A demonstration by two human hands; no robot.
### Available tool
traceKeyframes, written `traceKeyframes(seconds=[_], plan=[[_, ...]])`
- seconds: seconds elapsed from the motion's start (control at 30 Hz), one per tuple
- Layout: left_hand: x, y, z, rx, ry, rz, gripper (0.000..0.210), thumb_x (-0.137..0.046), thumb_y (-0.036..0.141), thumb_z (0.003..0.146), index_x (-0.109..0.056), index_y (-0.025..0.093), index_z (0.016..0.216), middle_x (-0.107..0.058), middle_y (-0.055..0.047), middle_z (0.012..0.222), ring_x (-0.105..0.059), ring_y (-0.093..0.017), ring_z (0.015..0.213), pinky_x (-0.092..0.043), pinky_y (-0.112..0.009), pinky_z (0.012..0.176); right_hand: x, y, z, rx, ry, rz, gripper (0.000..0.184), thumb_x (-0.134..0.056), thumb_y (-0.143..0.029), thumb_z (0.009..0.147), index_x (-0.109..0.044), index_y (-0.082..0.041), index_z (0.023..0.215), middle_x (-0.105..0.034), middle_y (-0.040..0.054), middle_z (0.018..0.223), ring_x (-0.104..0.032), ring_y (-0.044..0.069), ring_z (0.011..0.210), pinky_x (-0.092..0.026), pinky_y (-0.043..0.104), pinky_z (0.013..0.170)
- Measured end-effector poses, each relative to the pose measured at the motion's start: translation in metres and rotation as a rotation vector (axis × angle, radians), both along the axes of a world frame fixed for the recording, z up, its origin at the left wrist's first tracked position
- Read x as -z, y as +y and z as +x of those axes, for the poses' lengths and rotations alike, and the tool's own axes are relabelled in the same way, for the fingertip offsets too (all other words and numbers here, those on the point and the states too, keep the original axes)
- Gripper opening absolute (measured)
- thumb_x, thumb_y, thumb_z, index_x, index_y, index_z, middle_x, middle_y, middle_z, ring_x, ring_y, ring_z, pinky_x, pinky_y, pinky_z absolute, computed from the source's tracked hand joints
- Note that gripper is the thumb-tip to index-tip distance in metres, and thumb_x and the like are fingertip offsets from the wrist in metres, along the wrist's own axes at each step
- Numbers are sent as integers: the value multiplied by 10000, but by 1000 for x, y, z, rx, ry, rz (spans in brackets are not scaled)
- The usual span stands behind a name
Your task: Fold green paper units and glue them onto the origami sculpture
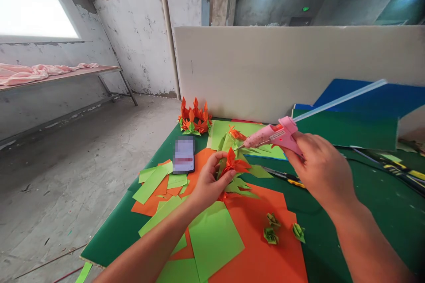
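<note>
While the left hand [214,177] is pinching an orange paper flower [231,162], the right hand [323,170] is gripping a hot-glue gun [270,135], nozzle [242,146] slanting down toward the left hand.

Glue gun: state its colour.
Pink; the glue gun shows best in the head view.

Head cam, fwd & dn; L hand [212,177], R hand [324,169] nr.
</note>
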State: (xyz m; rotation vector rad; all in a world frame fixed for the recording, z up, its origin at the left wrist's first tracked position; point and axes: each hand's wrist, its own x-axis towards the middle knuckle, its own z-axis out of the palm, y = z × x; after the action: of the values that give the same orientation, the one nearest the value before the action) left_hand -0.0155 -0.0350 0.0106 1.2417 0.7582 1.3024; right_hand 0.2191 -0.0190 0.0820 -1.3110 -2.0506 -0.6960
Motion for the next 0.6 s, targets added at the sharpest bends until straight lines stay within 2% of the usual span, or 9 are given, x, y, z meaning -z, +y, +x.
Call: traceKeyframes(seconds=[0.17,0.3,0.47,0.53,0.6], plan=[[2,1,-2,7,2,21,350,-671,338,813,-501,250,1106,-613,-5,906,-599,-134,855,-503,-237,749,2,1,2,34,10,35,309,-469,-440,922,-542,-174,1063,-612,109,851,-568,277,824,-399,336,644],[3,2,-3,-17,9,39,335,-664,327,821,-511,253,1110,-627,2,900,-604,-128,855,-496,-232,768,0,1,4,42,100,-14,390,-484,-561,878,-536,-189,983,-596,98,815,-571,275,780,-375,317,584],[1,3,-1,-75,34,30,339,-671,338,812,-527,243,1104,-636,-20,1005,-608,-144,920,-493,-243,802,-1,6,12,87,329,-277,384,-453,-563,893,-533,-206,1011,-611,52,731,-567,205,596,-346,273,478],[1,3,-1,-95,46,7,359,-678,351,803,-526,248,1112,-637,-24,1024,-610,-154,930,-498,-254,801,4,13,18,113,379,-384,391,-424,-564,902,-529,-212,1038,-635,46,760,-590,206,608,-361,263,471],[1,3,-2,-100,46,-18,382,-681,357,797,-518,251,1126,-637,-30,1022,-616,-157,904,-509,-263,775,15,24,27,141,370,-471,392,-374,-566,918,-539,-217,986,-649,47,789,-609,215,653,-379,260,479]])
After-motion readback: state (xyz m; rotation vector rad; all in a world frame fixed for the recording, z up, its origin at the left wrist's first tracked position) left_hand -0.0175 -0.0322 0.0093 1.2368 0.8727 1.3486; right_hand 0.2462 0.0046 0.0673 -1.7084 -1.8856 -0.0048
